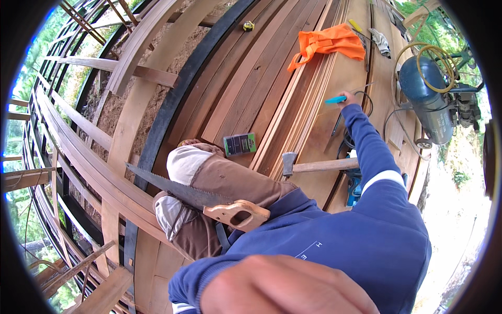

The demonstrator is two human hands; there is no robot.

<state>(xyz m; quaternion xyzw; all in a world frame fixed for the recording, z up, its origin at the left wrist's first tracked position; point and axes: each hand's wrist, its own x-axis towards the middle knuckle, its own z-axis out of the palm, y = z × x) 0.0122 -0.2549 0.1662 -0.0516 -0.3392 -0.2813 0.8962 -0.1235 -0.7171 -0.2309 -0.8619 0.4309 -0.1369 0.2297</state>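
Note:
My right hand (347, 99) reaches out over the boards at the right, its fingers closed around a teal-handled tool (335, 99). A thin shaft seems to stick out past the hand. Very near the camera at the lower edge is my left hand (287, 285), knuckles showing; its fingertips are hidden. Across my lap lies a handsaw (191, 192), its wooden grip against my sweater and its blade pointing left. Beside my right arm rests a wooden-handled striking tool (324, 166) with a grey metal head. Under the right hand is a slim dark tool (337, 125).
A black-and-green package (239, 145) lies by my knee on the wooden decking (235, 94). Farther off are a tape measure (248, 25), an orange cloth (334, 42) and a glove (380, 42). At right stands an air compressor (426, 89) with hoses; a blue power tool (354, 188) sits nearby.

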